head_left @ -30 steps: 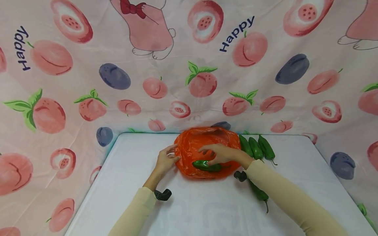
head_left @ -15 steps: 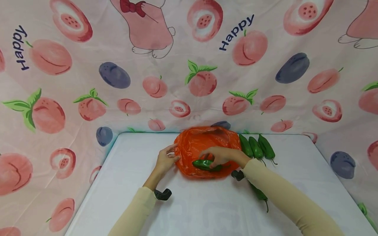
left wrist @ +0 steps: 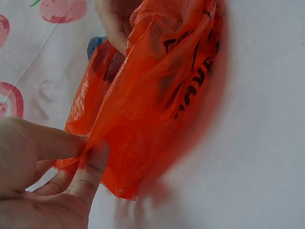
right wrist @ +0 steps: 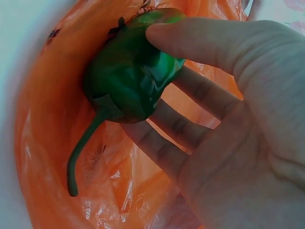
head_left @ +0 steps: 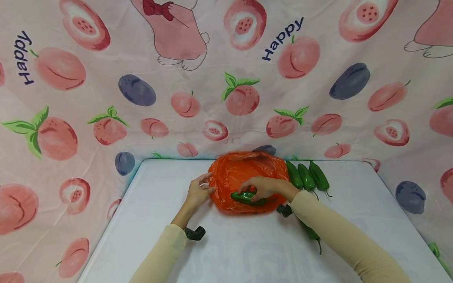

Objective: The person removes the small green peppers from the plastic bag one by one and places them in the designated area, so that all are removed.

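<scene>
An orange-red plastic bag (head_left: 226, 173) lies at the far middle of the table, with dark print on its side in the left wrist view. My left hand (head_left: 197, 193) pinches the bag's left edge between thumb and fingers (left wrist: 93, 164). Inside the bag's mouth, my right hand (head_left: 263, 188) grips a green chili pepper (head_left: 240, 197). In the right wrist view the thumb lies on top of the pepper (right wrist: 128, 71) and the fingers reach under it; its stem points down and left.
Three green peppers (head_left: 307, 177) lie side by side against the bag's right side. Another pepper (head_left: 310, 232) is partly hidden under the right forearm. A patterned cloth (head_left: 226, 98) hangs behind the white table (head_left: 226, 255).
My right hand has come down and its fingers have closed round the pepper. The left hand and the bag stay where they were.
</scene>
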Tool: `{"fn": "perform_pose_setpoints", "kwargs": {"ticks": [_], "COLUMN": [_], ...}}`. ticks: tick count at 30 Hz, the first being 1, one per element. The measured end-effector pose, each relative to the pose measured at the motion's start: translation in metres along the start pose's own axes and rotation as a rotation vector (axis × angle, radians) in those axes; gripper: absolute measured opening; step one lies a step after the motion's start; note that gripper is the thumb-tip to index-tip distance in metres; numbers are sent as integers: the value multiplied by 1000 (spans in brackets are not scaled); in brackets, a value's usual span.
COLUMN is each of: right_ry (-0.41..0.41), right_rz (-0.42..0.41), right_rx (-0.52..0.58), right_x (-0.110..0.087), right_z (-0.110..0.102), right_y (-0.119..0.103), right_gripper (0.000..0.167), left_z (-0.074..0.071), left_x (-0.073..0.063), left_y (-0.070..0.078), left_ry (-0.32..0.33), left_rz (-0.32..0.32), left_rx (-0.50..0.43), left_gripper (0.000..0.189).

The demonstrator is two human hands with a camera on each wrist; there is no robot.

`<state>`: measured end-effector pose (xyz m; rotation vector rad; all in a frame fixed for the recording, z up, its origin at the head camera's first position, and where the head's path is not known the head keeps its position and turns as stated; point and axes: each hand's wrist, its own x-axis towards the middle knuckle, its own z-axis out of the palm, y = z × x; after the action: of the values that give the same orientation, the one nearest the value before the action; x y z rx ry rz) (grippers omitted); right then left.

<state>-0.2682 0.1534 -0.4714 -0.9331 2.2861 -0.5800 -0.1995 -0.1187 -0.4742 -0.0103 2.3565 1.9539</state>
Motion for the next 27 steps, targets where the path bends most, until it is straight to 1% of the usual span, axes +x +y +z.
{"fn": "perform_pose_setpoints", "kwargs": {"ticks": [4,11,16,24,27], "right_ry": [0,9,9,3,1], "right_rz": [1,-3,-2,-2,-4], "right_rx": [1,-5,-7,-10,-9], "right_x": [0,0,0,0,-1], "right_z": [0,0,0,-1,0], "right_y": [0,-1,-1,-1,-3], "right_gripper": [46,46,46,45,45], "left_z": [0,2,2,2,2], "left_x": [-1,24,23,23,22], "left_y": [0,-39,-38,-38,-39], "left_ry": [3,48,44,50,48], "left_rz": [1,5,14,-20,-18], "left_rx": [4,-5,-7,-11,-8], "left_gripper": [60,59,59,59,59]}}
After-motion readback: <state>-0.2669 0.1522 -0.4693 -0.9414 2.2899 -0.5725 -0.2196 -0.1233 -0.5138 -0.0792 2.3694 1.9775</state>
